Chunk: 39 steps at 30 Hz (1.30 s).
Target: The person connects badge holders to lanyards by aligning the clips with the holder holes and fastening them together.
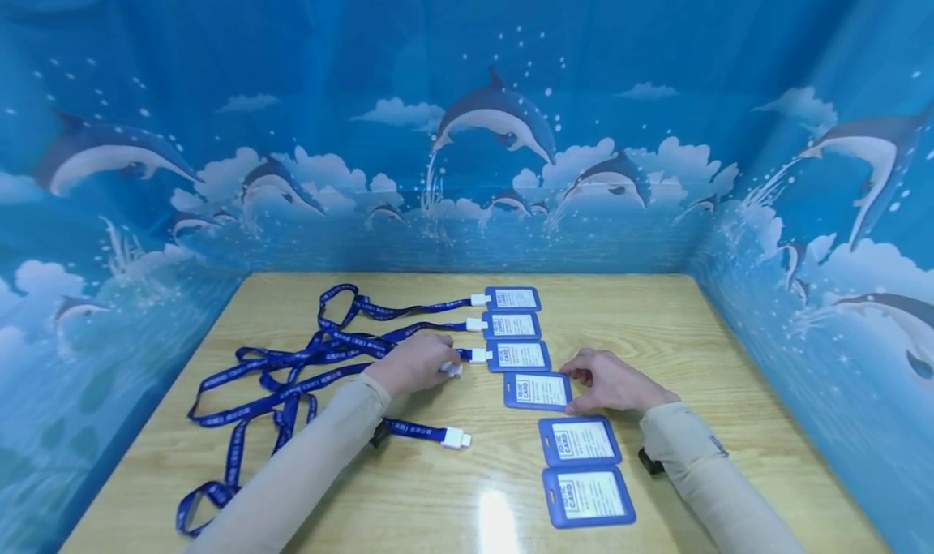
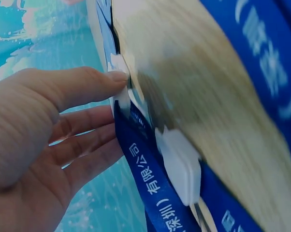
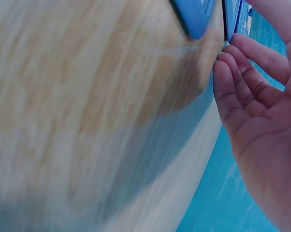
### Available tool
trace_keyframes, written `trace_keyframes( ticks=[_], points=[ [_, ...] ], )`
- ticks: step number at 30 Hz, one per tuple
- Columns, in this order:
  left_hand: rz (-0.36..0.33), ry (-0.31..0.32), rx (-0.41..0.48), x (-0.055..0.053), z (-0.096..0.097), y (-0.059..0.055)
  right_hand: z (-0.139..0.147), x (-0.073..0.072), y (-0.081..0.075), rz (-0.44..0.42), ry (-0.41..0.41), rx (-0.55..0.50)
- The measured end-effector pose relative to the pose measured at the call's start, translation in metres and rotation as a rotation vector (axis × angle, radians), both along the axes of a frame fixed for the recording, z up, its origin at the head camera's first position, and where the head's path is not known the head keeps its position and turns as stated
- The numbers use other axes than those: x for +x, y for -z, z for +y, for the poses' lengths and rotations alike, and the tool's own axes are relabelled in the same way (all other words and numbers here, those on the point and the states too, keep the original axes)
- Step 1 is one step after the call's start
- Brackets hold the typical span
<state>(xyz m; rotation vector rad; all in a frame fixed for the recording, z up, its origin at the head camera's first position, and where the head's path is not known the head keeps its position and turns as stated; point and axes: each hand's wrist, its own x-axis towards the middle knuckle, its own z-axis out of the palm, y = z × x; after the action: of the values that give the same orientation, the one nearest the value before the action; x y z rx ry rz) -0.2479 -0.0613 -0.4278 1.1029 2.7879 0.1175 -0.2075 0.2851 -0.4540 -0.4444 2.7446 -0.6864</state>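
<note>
My left hand [image 1: 416, 365] pinches the white plastic clip [image 2: 117, 65] of a blue lanyard [image 2: 148, 179] between thumb and fingers, just left of a column of blue card holders. White lettering runs along the strap. My right hand [image 1: 616, 381] grips the right end of the fourth card holder [image 1: 538, 390] from the back, its thumb by the near corner and its fingers by the far one. That holder lies flat with its slot end toward the left hand. In the right wrist view the fingertips [image 3: 223, 72] meet the table at the holder's edge.
Three card holders [image 1: 513, 298] lie behind, each with a lanyard clip [image 1: 478, 356] at its left end. Nearer me are two more holders [image 1: 589, 497] and another lanyard's white clip [image 1: 456, 438]. Tangled straps [image 1: 248, 412] cover the table's left. A dolphin-print curtain [image 1: 467, 238] surrounds the wooden table [image 1: 657, 319].
</note>
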Motion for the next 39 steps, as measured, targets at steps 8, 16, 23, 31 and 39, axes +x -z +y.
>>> trace_keyframes(
  ticks=[8,16,23,31,39],
  points=[
    [-0.015,0.026,-0.016,0.006,0.012,0.006,-0.005,0.000,0.001,0.005,-0.009,0.000],
    [-0.028,0.052,-0.031,0.008,0.023,0.006,-0.010,0.001,0.000,0.003,-0.009,-0.006],
    [-0.014,0.078,-0.022,0.008,0.028,0.009,-0.010,0.001,-0.001,0.018,-0.032,0.003],
    [-0.011,0.082,-0.026,0.010,0.032,0.011,-0.012,0.001,0.000,0.025,-0.045,0.001],
    [-0.019,0.092,0.007,0.010,0.038,0.015,-0.016,0.001,0.001,0.027,-0.035,-0.009]
  ],
)
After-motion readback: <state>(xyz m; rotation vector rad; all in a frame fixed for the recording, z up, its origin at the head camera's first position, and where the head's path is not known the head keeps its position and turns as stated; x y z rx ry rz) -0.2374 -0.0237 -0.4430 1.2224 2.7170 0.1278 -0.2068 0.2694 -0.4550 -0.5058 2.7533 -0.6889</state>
